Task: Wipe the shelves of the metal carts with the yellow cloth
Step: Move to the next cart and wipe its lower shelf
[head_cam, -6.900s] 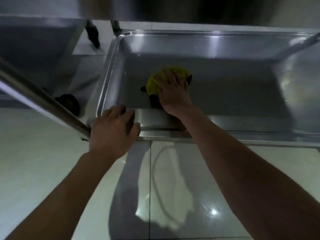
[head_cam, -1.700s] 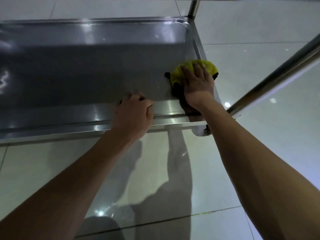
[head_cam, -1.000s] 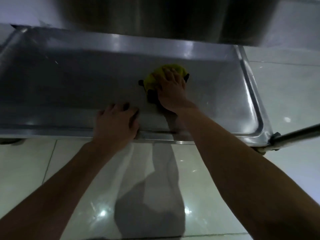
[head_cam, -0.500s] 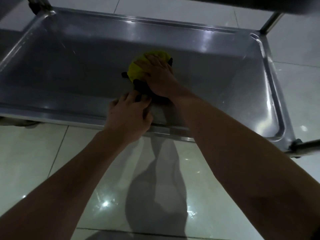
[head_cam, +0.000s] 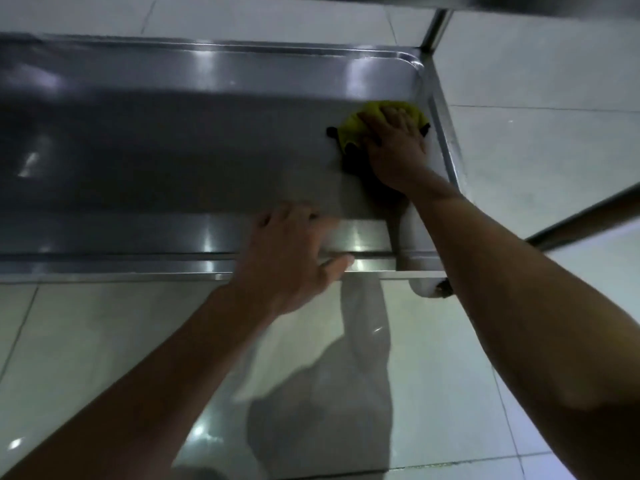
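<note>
While our right hand [head_cam: 394,143] presses flat on the yellow cloth [head_cam: 353,128] in the shelf's [head_cam: 173,161] far right corner beside the rim, our left hand [head_cam: 291,258], fingers loose, rests on the near rim above the tiled floor [head_cam: 104,341].

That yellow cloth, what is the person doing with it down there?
A person is wiping a metal cart's low shelf. The right hand presses the yellow cloth flat on the shelf near its far right corner. The left hand rests on the shelf's front rim, fingers spread, and looks blurred. Shiny floor tiles lie all around.
</note>
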The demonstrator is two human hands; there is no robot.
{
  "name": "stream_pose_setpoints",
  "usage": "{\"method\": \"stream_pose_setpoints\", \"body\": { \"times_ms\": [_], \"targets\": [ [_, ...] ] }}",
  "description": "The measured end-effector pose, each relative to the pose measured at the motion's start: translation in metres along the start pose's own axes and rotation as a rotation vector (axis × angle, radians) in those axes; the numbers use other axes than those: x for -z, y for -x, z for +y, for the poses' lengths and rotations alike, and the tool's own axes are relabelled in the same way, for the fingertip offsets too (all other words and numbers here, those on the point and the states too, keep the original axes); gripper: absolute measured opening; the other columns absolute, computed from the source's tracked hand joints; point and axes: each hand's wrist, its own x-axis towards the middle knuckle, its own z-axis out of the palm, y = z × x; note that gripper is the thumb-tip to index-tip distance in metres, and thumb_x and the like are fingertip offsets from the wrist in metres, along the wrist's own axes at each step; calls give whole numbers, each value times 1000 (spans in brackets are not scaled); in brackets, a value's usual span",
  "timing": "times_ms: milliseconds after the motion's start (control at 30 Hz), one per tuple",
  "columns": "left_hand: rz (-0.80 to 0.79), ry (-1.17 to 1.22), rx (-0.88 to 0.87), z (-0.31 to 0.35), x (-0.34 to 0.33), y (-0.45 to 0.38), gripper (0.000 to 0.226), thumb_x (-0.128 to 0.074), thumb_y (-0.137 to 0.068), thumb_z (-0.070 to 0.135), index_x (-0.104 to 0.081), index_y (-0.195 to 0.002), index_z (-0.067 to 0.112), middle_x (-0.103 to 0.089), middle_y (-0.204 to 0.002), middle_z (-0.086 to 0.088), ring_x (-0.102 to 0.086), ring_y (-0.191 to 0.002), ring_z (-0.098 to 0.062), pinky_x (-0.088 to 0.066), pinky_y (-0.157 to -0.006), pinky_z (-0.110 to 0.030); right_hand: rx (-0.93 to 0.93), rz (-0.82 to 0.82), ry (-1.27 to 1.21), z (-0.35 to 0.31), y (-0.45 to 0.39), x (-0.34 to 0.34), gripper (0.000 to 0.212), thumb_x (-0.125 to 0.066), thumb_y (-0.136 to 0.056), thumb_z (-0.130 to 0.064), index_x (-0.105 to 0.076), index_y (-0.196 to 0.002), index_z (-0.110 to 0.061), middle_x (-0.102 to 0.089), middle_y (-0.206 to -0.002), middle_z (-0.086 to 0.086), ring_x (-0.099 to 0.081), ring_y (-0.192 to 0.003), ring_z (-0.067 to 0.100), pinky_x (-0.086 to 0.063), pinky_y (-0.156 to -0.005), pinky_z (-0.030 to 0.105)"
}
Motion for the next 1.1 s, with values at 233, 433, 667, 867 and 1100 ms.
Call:
{"method": "stream_pose_setpoints", "body": {
  "times_ms": [233,433,667,867,1100],
  "targets": [
    [-51,-50,-57,28,-12,-9,62,-63,-73,71,-65,-120,31,-56,-127,-1,-50,-120,-31,-38,-98,-47,-98,81,78,45,24,25,51,-47,-98,-29,-41,-148,-29,-28,-160,10,-21,-148,28,-11,-122,36],
    [-76,18,22,39,-14,-18,69,-72,-67,70,-62,-126,36,-52,-134,4,-45,-124,-25,-32,-102,-41,-151,-17,66,40,81,32,52,-43,-99,-34,-34,-150,-35,-19,-163,5,-14,-150,27,-10,-122,42],
    [16,58,-5,38,-21,-9,74,-78,-68,61,-62,-129,21,-56,-130,-2,-49,-119,-28,-37,-103,-45,-151,-37,101,14,174,46,48,-46,-98,-37,-42,-146,-33,-36,-153,8,-33,-136,38,-32,-110,48],
    [-127,34,-11,43,-10,-5,69,-66,-83,56,-45,-143,28,-46,-140,2,-35,-136,-23,-26,-115,-53,-114,-17,169,-5,216,52,46,-59,-92,-46,-51,-136,-32,-49,-142,4,-44,-123,40,-41,-98,50],
    [-75,27,-7,-28,24,47,52,-58,-93,37,-49,-142,23,-54,-139,0,-43,-131,-22,-36,-110,-41,-119,32,68,-46,226,45,47,-69,-86,-29,-59,-131,-27,-57,-135,6,-48,-118,40,-42,-97,49]
  ]
}}
